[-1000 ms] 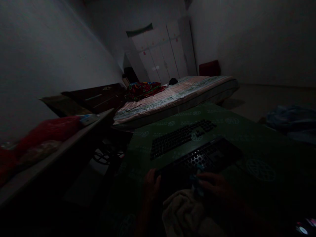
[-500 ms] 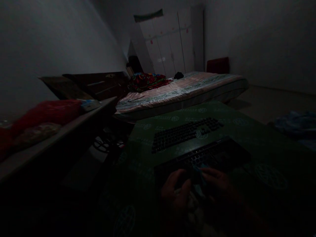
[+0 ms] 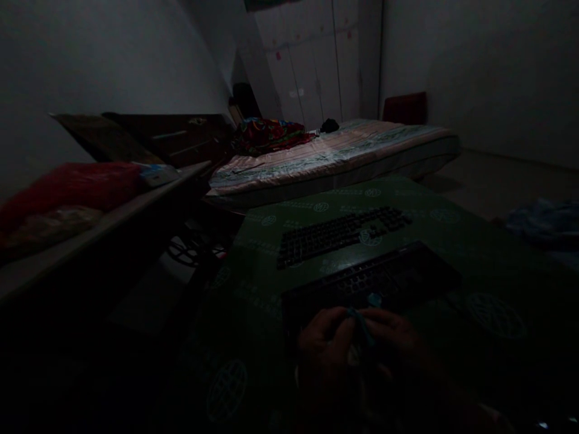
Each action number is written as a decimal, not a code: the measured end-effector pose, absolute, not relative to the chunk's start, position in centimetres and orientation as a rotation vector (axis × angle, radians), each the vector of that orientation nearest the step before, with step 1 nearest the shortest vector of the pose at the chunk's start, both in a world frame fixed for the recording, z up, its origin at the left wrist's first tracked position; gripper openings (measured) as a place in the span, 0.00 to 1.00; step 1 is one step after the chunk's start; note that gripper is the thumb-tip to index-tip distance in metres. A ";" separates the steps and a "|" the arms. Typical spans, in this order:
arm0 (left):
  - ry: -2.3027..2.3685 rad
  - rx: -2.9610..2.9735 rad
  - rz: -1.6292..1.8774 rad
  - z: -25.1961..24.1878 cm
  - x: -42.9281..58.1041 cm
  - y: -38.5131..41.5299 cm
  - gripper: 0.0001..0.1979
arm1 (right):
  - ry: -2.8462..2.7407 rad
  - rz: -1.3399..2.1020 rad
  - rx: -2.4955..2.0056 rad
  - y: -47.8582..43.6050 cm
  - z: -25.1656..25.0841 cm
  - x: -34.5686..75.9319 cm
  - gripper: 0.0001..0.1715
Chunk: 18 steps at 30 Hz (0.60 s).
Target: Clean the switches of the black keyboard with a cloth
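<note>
Close together over the near edge of a black keyboard (image 3: 420, 274), my left hand (image 3: 322, 340) and my right hand (image 3: 398, 337) pinch a thin blue cloth (image 3: 364, 328) between their fingertips. A corner of the cloth sticks up past the right fingers. Something pale shows under the hands, too dark to make out. The keyboard lies on a green-covered table, and much of its face looks bare of keys. Beyond it, loose black keycaps (image 3: 335, 236) are laid out in keyboard order.
The green table cover (image 3: 253, 289) carries white globe prints. To the left stands a bench (image 3: 181, 181) with a red plastic bag (image 3: 85, 184) on it. A bed (image 3: 344, 157) lies beyond the table, and bluish fabric (image 3: 543, 220) is at the right. The room is dim.
The view has tipped down slightly. My hands have drawn closer together, and the blue cloth is now pinched between both sets of fingertips with a corner showing above.
</note>
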<state>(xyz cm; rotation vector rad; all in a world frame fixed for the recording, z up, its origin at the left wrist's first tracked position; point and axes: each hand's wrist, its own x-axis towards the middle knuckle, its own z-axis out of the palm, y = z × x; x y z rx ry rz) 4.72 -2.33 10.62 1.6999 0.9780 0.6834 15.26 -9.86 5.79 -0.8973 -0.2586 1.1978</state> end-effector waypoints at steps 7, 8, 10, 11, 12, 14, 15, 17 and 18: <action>0.946 1.719 0.752 10.1 4.4 -2.9 0.11 | -0.280 1.253 -0.865 -10.0 5.4 14.9 0.17; 0.939 1.716 0.750 10.0 4.3 -2.9 0.12 | -0.277 1.259 -0.861 -10.1 5.5 14.8 0.18; 0.928 1.709 0.727 9.9 4.2 -2.9 0.12 | -0.283 1.263 -0.875 -10.3 5.7 14.7 0.18; 0.922 1.707 0.711 9.9 4.2 -2.8 0.12 | -0.299 1.262 -0.896 -10.4 5.8 14.6 0.18; 0.917 1.704 0.690 9.9 4.1 -2.8 0.12 | -0.317 1.261 -0.919 -10.4 5.9 14.6 0.19; 0.901 1.703 0.660 10.1 4.0 -2.7 0.12 | -0.350 1.257 -0.956 -10.6 5.8 14.6 0.18; 0.893 1.708 0.660 10.1 3.9 -2.7 0.12 | -0.361 1.254 -0.968 -10.6 5.7 14.6 0.18; 0.878 1.734 0.676 10.1 3.8 -2.7 0.11 | -0.357 1.246 -0.980 -10.7 5.3 14.7 0.18; 0.874 1.759 0.691 10.1 3.7 -2.8 0.11 | -0.350 1.245 -0.984 -10.8 5.0 14.8 0.18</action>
